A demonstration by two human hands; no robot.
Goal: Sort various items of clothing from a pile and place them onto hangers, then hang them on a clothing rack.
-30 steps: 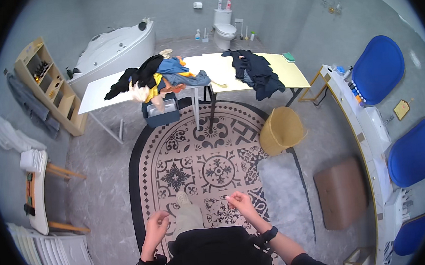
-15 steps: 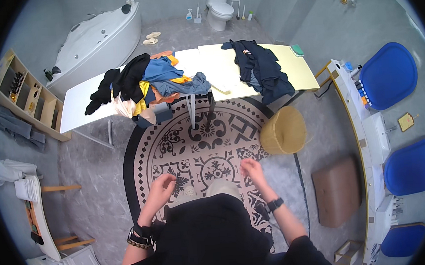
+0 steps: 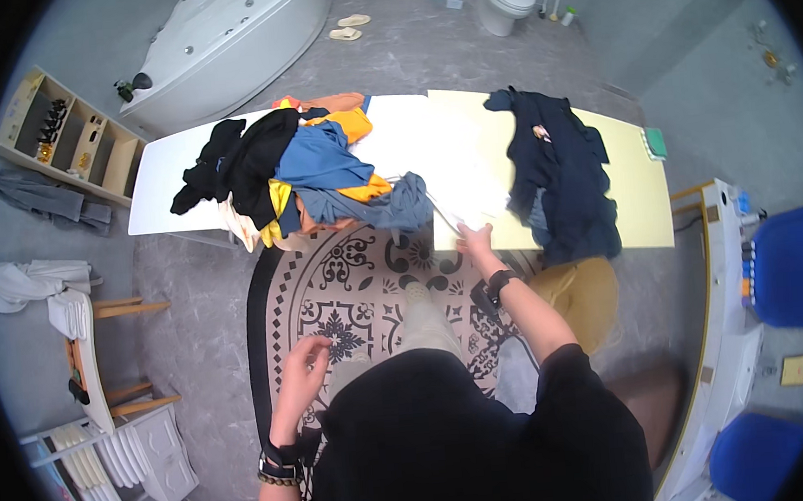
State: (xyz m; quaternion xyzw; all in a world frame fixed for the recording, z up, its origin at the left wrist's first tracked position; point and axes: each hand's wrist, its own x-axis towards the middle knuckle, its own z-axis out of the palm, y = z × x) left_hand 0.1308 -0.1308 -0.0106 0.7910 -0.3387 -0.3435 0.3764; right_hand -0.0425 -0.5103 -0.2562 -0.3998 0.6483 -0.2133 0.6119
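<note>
the right hand (image 3: pixel 475 242) lies flat and unclenched on the table (image 3: pixel 394 149) edge, gripping nothing, the clothes pile (image 3: pixel 307 169) lying to its left, while the left hand (image 3: pixel 304 362) hangs loosely curled and empty, farther back.

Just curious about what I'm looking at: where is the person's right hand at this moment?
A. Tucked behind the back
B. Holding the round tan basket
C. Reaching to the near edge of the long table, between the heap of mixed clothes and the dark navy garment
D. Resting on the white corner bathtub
C: the right hand is stretched out at the near edge of the long white and pale yellow table, between the heap of mixed coloured clothes and the spread dark navy garment.
</note>
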